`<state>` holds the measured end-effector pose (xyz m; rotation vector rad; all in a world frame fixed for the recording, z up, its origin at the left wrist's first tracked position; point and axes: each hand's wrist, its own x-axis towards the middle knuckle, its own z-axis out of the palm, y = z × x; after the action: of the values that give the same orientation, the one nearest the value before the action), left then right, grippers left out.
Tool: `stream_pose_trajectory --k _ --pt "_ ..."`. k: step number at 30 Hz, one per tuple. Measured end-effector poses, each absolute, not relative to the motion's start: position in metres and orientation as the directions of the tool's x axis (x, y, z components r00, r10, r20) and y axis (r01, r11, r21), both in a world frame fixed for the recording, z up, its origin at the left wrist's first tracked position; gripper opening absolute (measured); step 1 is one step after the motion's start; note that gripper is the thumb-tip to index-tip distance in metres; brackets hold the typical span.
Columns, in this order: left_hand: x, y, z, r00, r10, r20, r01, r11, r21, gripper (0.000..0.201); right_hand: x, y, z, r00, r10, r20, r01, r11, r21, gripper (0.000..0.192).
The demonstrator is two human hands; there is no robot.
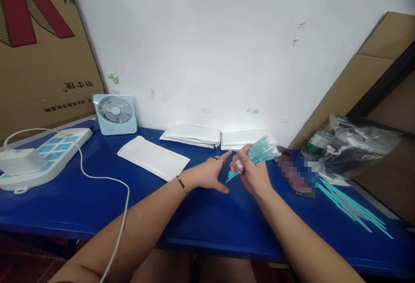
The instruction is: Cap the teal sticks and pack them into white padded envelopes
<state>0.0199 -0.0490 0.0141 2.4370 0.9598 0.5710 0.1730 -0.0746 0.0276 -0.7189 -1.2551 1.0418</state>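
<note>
My right hand point(253, 173) is wrapped round a bundle of thin turquoise sticks point(262, 150), whose broader, shiny ends point up and right. Their narrow ends stick out below the fingers, and the middle of the bundle is hidden in the grip. A small pale pink thing point(239, 165) shows at these fingers; I cannot tell what it is. Just left of the bundle, my left hand point(212, 174) is over the blue table with thumb and fingers apart, holding nothing. A flat white packet point(152, 157) lies beside the left wrist.
Two stacks of white packets point(191, 135) lie against the wall. A light blue fan point(115, 112) and a white power strip point(61, 153) are at left, its cable crossing my left forearm. More turquoise sticks point(353, 205) and a clear plastic bag point(356, 149) lie on the blue table point(207, 227) at right.
</note>
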Motion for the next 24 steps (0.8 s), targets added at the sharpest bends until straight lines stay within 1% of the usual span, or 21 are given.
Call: stream_pose_trajectory --k 1,2,3,4,6,8,10,11,12,13,14,15,16,18,19,20,21,22,24 --pt "0.006 -0.045 0.021 0.640 0.757 0.134 0.643 -0.623 0.446 0.101 0.178 -0.069 0.026 0.044 0.911 0.410 -0.229 0.408 -0.884 0.028" --pt "-0.010 -0.039 0.028 0.604 0.794 0.068 0.730 -0.585 0.354 0.094 0.183 -0.063 0.024 0.083 0.906 0.414 -0.222 0.422 -0.879 0.028" --pt "-0.026 -0.032 0.033 0.567 0.823 0.007 0.786 -0.544 0.292 0.084 0.188 -0.057 0.021 0.100 0.906 0.412 -0.203 0.424 -0.883 0.029" --pt "-0.042 -0.025 0.037 0.541 0.838 -0.069 0.818 -0.506 0.273 0.078 0.192 -0.050 0.016 0.095 0.912 0.399 -0.173 0.410 -0.895 0.030" --pt "-0.070 -0.011 0.042 0.501 0.847 -0.177 0.843 -0.432 0.321 0.075 0.197 -0.040 0.004 0.043 0.940 0.337 -0.091 0.340 -0.936 0.031" --pt "-0.090 -0.001 0.043 0.427 0.875 -0.229 0.881 -0.346 0.322 0.076 0.198 -0.033 -0.006 -0.002 0.966 0.257 -0.045 0.257 -0.965 0.031" --pt "-0.100 0.004 0.042 0.356 0.891 -0.281 0.914 -0.269 0.304 0.069 0.196 -0.032 -0.011 -0.031 0.978 0.206 -0.064 0.204 -0.977 0.031" --pt "-0.101 0.005 0.041 0.334 0.894 -0.298 0.922 -0.244 0.302 0.060 0.196 -0.032 -0.010 -0.044 0.979 0.197 -0.089 0.192 -0.977 0.031" --pt "-0.101 0.006 0.041 0.331 0.897 -0.292 0.919 -0.237 0.314 0.049 0.197 -0.033 -0.008 -0.054 0.979 0.195 -0.117 0.188 -0.975 0.032" --pt "-0.099 0.006 0.042 0.342 0.905 -0.254 0.906 -0.245 0.344 0.037 0.198 -0.034 -0.005 -0.058 0.978 0.198 -0.146 0.188 -0.971 0.032" --pt "-0.096 0.006 0.043 0.345 0.921 -0.180 0.884 -0.254 0.392 0.029 0.200 -0.035 -0.001 -0.058 0.978 0.201 -0.173 0.189 -0.967 0.032" --pt "-0.092 0.005 0.045 0.322 0.944 -0.073 0.852 -0.255 0.456 0.025 0.203 -0.036 0.003 -0.052 0.978 0.204 -0.199 0.190 -0.962 0.032" --pt "-0.088 0.005 0.047 0.263 0.963 0.056 0.804 -0.250 0.540 0.026 0.206 -0.037 0.007 -0.044 0.978 0.203 -0.222 0.188 -0.957 0.031" --pt "-0.077 0.005 0.049 0.048 0.958 0.283 0.615 -0.251 0.747 0.035 0.210 -0.039 0.012 -0.037 0.982 0.184 -0.259 0.169 -0.951 0.030" --pt "-0.071 0.005 0.049 -0.068 0.937 0.342 0.476 -0.271 0.836 0.039 0.211 -0.040 0.014 -0.045 0.985 0.167 -0.275 0.149 -0.950 0.029" --pt "-0.065 0.005 0.049 -0.161 0.917 0.365 0.325 -0.300 0.897 0.042 0.212 -0.041 0.015 -0.064 0.987 0.144 -0.288 0.120 -0.950 0.029" --pt "-0.058 0.005 0.047 -0.220 0.906 0.361 0.177 -0.327 0.928 0.044 0.211 -0.042 0.015 -0.096 0.989 0.116 -0.293 0.083 -0.952 0.030" --pt "-0.052 0.005 0.045 -0.251 0.909 0.333 0.050 -0.332 0.942 0.046 0.209 -0.043 0.015 -0.128 0.988 0.087 -0.286 0.047 -0.957 0.032" --pt "-0.040 0.004 0.042 -0.257 0.936 0.240 -0.138 -0.281 0.950 0.047 0.206 -0.044 0.014 -0.145 0.989 0.037 -0.230 0.002 -0.973 0.040"
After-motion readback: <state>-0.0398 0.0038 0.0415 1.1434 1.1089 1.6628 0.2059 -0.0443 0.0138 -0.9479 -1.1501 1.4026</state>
